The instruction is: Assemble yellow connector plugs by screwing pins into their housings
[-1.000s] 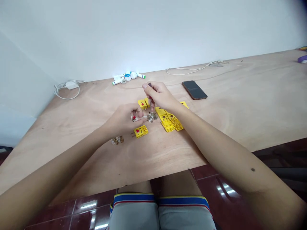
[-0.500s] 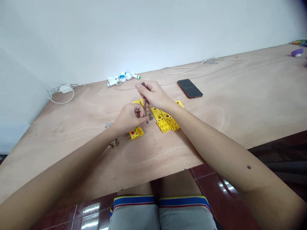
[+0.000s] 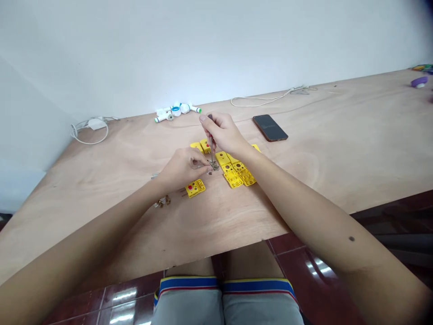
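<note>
While right hand [image 3: 223, 132] grips a driver [image 3: 212, 152], tip's at the metal bits [image 3: 215, 167]
Can't tell if left hand [image 3: 184, 168] is pinching any; probably fishing one out, next needs steady aim.

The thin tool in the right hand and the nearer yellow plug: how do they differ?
The thin tool stands nearly upright in the right hand; the yellow plug lies on the table. The tool is slender; the plug is wide and blocky, with prongs. The tool looks dark; the plug is bright yellow with a red spot.
</note>
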A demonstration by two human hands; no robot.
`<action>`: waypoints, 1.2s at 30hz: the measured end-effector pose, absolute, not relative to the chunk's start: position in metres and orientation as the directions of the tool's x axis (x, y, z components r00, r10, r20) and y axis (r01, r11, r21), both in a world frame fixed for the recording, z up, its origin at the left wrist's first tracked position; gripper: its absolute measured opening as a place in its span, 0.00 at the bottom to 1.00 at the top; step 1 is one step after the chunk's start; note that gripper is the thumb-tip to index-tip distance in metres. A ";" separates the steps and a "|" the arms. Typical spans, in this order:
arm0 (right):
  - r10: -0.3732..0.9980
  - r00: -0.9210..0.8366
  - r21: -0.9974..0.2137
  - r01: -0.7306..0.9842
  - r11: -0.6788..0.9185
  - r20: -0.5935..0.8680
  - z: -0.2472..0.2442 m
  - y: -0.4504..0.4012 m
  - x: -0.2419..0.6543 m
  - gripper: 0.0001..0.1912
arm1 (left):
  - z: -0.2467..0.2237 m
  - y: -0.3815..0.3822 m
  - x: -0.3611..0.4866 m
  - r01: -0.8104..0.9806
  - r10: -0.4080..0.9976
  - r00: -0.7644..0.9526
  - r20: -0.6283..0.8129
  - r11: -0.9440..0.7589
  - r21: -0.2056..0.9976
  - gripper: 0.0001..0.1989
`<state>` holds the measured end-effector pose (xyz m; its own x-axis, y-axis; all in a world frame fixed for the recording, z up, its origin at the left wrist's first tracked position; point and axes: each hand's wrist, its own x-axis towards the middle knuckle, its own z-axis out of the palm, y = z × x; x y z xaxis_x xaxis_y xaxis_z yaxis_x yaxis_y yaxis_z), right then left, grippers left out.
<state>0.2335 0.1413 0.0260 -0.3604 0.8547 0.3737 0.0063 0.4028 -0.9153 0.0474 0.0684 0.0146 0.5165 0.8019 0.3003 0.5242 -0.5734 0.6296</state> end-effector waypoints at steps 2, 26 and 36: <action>0.853 -0.363 -0.915 0.002 0.403 0.375 0.026 0.140 0.232 0.33 | 0.015 0.064 0.041 0.541 0.799 0.519 0.303 -0.581 0.608 0.08; 0.437 -0.887 -0.668 0.237 0.705 0.148 0.054 0.098 0.237 0.15 | 0.013 0.016 -0.011 0.469 0.655 0.649 0.388 -0.745 0.474 0.22; 0.431 -0.897 -0.489 0.422 0.763 -0.101 0.051 0.084 0.229 0.11 | 0.004 0.018 -0.012 0.495 0.692 0.621 0.367 -0.710 0.501 0.24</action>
<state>0.2291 0.0838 0.0509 -0.8967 0.4309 -0.1014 0.4220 0.7631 -0.4895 -0.0123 0.0181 0.0037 0.6213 0.6923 0.3669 0.4950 -0.7098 0.5012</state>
